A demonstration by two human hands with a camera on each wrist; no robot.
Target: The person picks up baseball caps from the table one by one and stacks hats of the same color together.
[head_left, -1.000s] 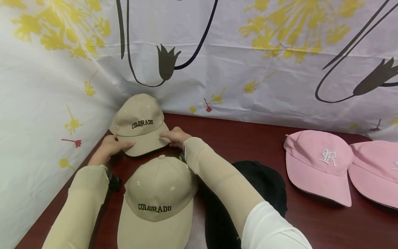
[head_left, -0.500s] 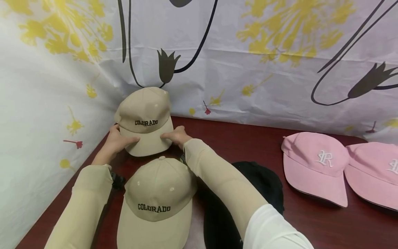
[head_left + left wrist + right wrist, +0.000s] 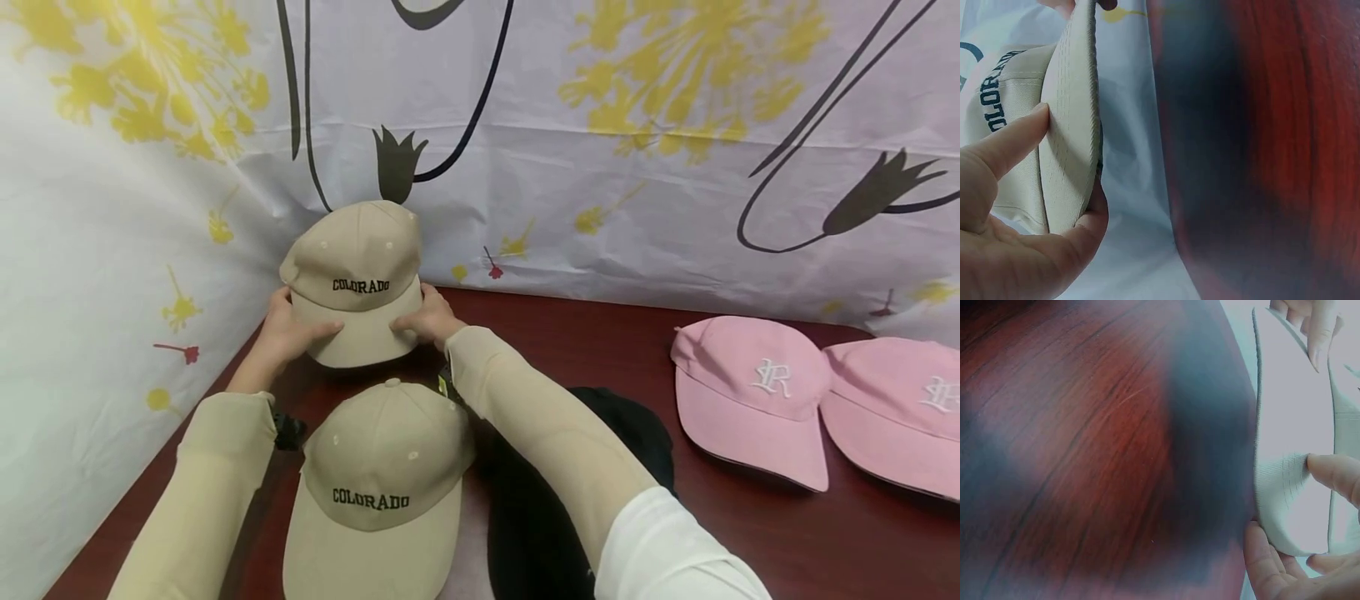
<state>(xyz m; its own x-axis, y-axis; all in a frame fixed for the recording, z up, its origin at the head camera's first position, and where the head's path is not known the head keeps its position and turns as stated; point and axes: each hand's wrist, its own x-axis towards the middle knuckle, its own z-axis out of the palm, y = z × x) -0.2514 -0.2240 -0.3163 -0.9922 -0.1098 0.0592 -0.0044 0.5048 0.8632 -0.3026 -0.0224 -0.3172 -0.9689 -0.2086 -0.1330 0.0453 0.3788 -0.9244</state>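
Observation:
Both hands hold a beige baseball cap (image 3: 360,250) by its brim, near the back left corner. It has COLORADO in dark letters on its front. The left hand (image 3: 288,337) grips the left side of the brim, thumb on top and fingers curled beneath, as the left wrist view shows on the cap brim (image 3: 1071,131). At the brim's other side, the right hand (image 3: 431,318) pinches it likewise, its thumb on the upper face of the brim (image 3: 1291,425) in the right wrist view. A second beige COLORADO cap (image 3: 386,454) lies in front, between the forearms.
A black cap (image 3: 540,517) lies partly hidden under the right forearm. Two pink caps, a nearer-left pink cap (image 3: 757,375) and a right pink cap (image 3: 900,400), sit side by side at the right. A patterned white sheet (image 3: 525,167) walls the dark red table (image 3: 540,333).
The held cap has risen and shifted slightly right, its front tilting up toward the camera. Both hands have moved with it, fingers now further under the brim. The other caps have stayed put.

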